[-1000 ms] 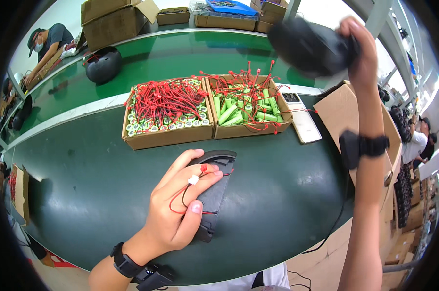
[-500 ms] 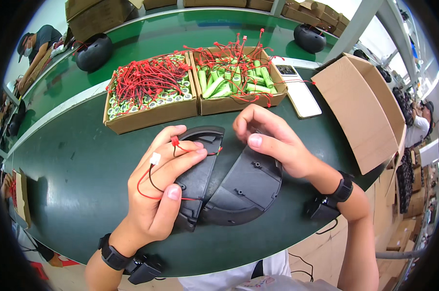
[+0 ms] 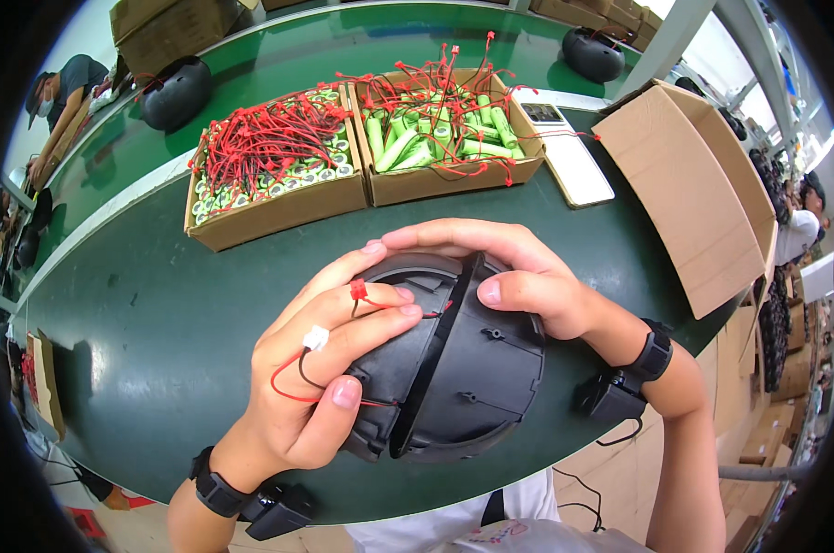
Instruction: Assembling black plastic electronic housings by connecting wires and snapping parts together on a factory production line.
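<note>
My left hand [image 3: 297, 378] grips a black plastic shell half [image 3: 396, 346], its fingers lying across the curved piece. Two pairs of red and black wires come out at this half's straight edge. One pair ends in a red connector [image 3: 359, 289] between my fingers, the other in a white connector [image 3: 315, 338] resting over them. Wrapped around the far rim of a second black shell half [image 3: 486, 373] is my right hand [image 3: 537, 281], thumb on its inner face. The halves stand side by side, straight edges close together with a narrow dark gap. My fingertips meet at the far side.
Beyond my hands, two cardboard trays [image 3: 283, 210] hold green battery cells [image 3: 398, 149] with red-and-black leads. A white phone [image 3: 578, 175] and an open cardboard box [image 3: 684, 207] are to the right. Round black housings [image 3: 175, 94] sit on the green belt [image 3: 343, 46]; a person works at far left.
The right shell half has come up against the left one, narrowing the wedge-shaped gap. My right fingers have reached left across the far rim to my left fingertips.
</note>
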`<state>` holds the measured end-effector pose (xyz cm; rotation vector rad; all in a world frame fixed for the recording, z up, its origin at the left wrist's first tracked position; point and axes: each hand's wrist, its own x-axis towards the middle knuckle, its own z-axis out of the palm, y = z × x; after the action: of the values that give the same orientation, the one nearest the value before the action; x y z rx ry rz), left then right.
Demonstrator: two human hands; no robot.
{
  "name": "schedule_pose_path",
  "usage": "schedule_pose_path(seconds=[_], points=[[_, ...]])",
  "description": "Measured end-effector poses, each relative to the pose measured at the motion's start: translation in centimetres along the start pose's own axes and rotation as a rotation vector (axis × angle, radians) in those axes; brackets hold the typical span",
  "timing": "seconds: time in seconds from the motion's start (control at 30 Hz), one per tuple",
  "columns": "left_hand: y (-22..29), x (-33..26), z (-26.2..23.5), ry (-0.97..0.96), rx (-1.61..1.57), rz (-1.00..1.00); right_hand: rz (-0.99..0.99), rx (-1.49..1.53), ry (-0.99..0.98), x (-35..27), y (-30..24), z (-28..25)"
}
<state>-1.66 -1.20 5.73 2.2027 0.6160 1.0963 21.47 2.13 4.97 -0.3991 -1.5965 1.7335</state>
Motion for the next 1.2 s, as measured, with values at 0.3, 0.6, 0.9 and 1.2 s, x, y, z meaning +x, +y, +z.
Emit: schedule_pose_path(seconds=[0.3, 0.6, 0.9, 1.2], points=[[-0.4, 0.3, 0.5, 0.000, 0.011, 0.013, 0.014, -0.112, 0.045, 0.2, 0.2, 0.8], [0.0, 0.3, 0.0, -0.009, 0.043, 0.022, 0.065, -0.398, 0.150, -0.9, -3.3, 0.8], [0.2, 0.3, 0.1, 0.011, 0.057, 0.014, 0.068, -0.561, -0.001, -2.0, -2.1, 1.6], [0.6, 0.3, 0.4, 0.015, 0.109, 0.003, -0.011, -0.584, 0.028, -2.2, -1.6, 1.4]])
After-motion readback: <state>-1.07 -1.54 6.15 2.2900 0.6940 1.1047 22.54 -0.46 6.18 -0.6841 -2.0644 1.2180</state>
